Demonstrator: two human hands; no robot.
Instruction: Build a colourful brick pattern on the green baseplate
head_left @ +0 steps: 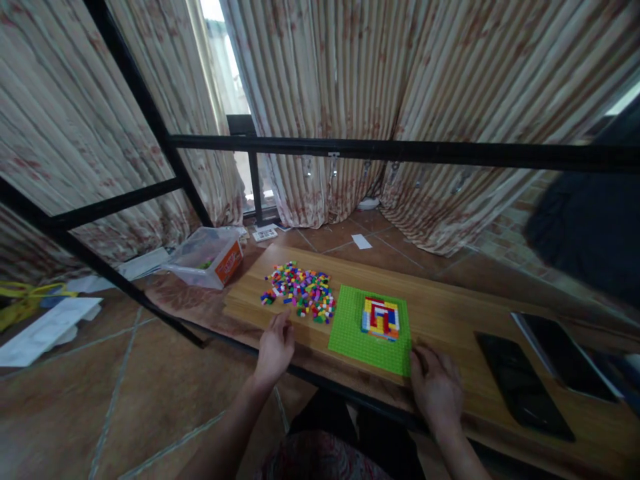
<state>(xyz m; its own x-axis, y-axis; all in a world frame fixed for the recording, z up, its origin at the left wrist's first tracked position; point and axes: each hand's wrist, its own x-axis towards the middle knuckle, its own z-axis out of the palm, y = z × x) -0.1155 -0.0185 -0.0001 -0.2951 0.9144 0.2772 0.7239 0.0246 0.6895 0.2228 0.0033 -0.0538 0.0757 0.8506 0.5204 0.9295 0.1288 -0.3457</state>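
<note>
On the wooden board lies a green studded baseplate. A square build of toy bricks in red, yellow, white and blue stands on its upper right part. Left of the plate spreads a loose pile of small coloured bricks. My left hand is just in front of this pile, its fingers drawn together; whatever they may hold is too small to make out. By the plate's lower right corner rests my right hand, fingers loosely bent and somewhat apart, the tips at the plate's edge. I see nothing in it.
A clear plastic box with an orange label sits beyond the board's left end. Two dark flat devices lie on the right. A black metal frame bar crosses behind the board, before the curtains.
</note>
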